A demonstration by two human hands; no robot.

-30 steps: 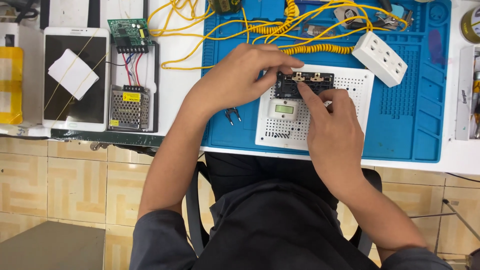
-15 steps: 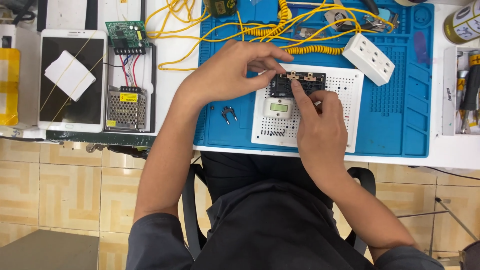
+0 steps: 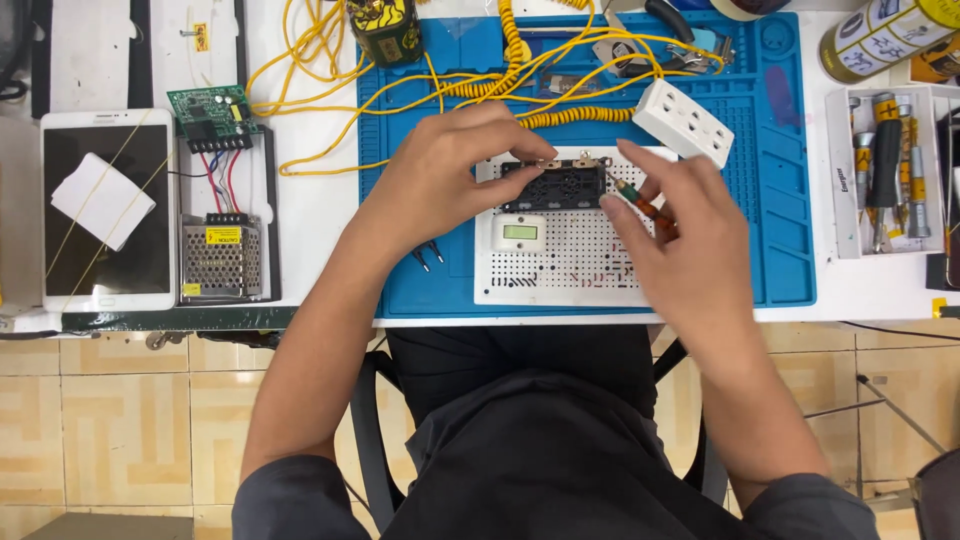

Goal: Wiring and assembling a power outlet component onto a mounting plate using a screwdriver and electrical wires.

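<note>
A black socket module with brass terminals lies at the top of a white perforated board on the blue work mat. My left hand grips the module's left end and holds it down. My right hand holds a small screwdriver with an orange-red handle, its tip at the module's right terminal. A small pale-green display sits on the board just below the module.
A white outlet block and yellow wires with a coiled cord lie on the mat's far side. At the left are a white tablet, a green circuit board and a metal power supply. A tool tray stands at the right.
My right hand has drawn back to the right off the module, now showing the screwdriver at the right terminal. The left hand stays on the module.
</note>
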